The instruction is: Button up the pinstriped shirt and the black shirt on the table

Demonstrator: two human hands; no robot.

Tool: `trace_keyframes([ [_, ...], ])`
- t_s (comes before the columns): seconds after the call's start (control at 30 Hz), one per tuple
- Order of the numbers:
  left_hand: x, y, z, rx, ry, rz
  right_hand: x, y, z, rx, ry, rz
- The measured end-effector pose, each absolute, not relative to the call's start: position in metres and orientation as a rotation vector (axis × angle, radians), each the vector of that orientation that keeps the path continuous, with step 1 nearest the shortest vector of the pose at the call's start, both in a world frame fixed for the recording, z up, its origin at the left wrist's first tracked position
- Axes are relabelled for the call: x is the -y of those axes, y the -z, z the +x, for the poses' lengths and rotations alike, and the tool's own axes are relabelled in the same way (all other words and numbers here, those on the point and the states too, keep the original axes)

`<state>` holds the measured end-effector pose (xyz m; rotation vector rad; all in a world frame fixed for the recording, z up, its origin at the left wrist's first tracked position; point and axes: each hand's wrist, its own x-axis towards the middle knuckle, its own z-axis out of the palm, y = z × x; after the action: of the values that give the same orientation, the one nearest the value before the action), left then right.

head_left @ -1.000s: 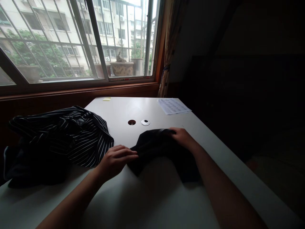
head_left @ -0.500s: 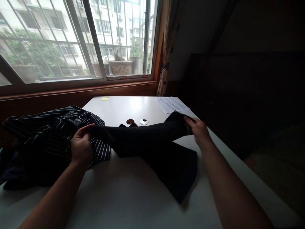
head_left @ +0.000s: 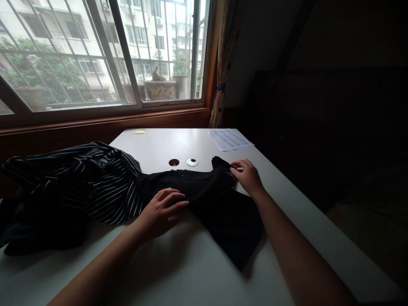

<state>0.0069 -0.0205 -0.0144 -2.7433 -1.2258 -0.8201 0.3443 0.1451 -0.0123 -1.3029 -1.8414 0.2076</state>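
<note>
Loosely, left hand [head_left: 161,210], right hand [head_left: 248,178] on garment [head_left: 204,189]

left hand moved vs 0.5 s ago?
Yes. The left hand shifted right, off the striped garment, and now lies flat on the black garment, nearly in line with the table's cable hole.

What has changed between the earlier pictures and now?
The black garment, held stretched above the table half a second ago, now lies on it. The left hand moved right and rests flat on its middle; the right hand came down to its right end. The striped cloth and paper stayed.
</note>
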Motion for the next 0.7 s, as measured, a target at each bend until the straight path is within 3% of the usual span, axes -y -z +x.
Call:
trace_keyframes([
  [0.2, 0.015, 0.023, -0.001, 1.433, 0.651, -2.706, -0.138, 0.023, 0.327, 2.321, -0.555, -1.355],
  [0.47, 0.008, 0.025, -0.021, 1.537, 0.673, -2.651, -0.149, 0.023, 0.361, 2.113, -0.800, -1.797],
  [0.7, 0.015, 0.010, -0.021, 1.591, 0.610, -2.748, -0.146, 0.022, 0.376, 2.094, -0.971, -1.857],
])
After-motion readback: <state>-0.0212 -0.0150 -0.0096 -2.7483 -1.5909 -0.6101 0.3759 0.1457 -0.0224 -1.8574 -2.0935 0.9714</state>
